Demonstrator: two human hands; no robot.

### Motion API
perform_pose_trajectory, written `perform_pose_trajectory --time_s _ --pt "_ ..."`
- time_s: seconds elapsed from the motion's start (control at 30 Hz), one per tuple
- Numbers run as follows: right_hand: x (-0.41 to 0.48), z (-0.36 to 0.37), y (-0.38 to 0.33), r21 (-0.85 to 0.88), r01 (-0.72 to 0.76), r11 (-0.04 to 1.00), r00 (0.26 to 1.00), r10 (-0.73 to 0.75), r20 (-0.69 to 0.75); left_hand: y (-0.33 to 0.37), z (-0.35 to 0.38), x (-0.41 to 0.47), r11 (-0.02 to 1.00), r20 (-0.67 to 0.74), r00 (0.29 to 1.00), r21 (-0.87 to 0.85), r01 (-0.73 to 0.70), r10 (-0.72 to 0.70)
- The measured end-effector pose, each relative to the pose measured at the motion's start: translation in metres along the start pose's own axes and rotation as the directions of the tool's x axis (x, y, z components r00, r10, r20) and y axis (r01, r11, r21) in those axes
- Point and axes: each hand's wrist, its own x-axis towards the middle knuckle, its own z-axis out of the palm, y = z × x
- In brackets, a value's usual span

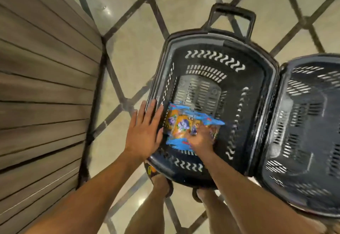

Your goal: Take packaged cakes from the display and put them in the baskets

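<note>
Two black plastic baskets stand side by side on the floor. In the left basket (257, 79) a packaged cake (181, 123) with blue edges and an orange middle hangs low over the near end. My right hand (201, 139) grips the pack's near right part, fingers curled on it. My left hand (145, 128) is spread flat with straight fingers over the basket's left rim, just left of the pack. The right basket (287, 141) shows only its slotted bottom and walls.
A wooden slatted wall (42, 86) of the display fills the left side. The floor (139, 49) is pale tile with dark diagonal lines. The left basket's pull handle (231, 14) sticks out at its far end. My feet (161, 184) are below the basket's near rim.
</note>
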Motion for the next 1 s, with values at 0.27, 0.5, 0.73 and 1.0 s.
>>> perform_pose_trajectory --time_s 0.27,0.5,0.73,1.0 --pt "-0.012 0.003 -0.062 0.139 -0.192 0.972 0.977 0.202 -0.062 -0.003 0.012 0.002 1.000 -0.025 1.000 -0.026 0.000 -0.001" --pt "0.002 -0.004 -0.060 0.270 -0.308 0.912 0.949 0.313 0.025 -0.004 0.010 0.002 1.000 -0.007 1.000 -0.028 0.001 -0.001" --pt "-0.009 -0.009 -0.059 0.407 -0.327 0.853 0.945 0.308 0.115 0.000 0.004 0.002 0.996 0.039 0.999 -0.080 0.031 -0.028" --pt "-0.077 -0.056 -0.077 0.491 -0.205 0.847 0.976 0.136 0.172 0.028 -0.030 -0.011 0.920 -0.025 1.000 -0.391 0.000 -0.010"
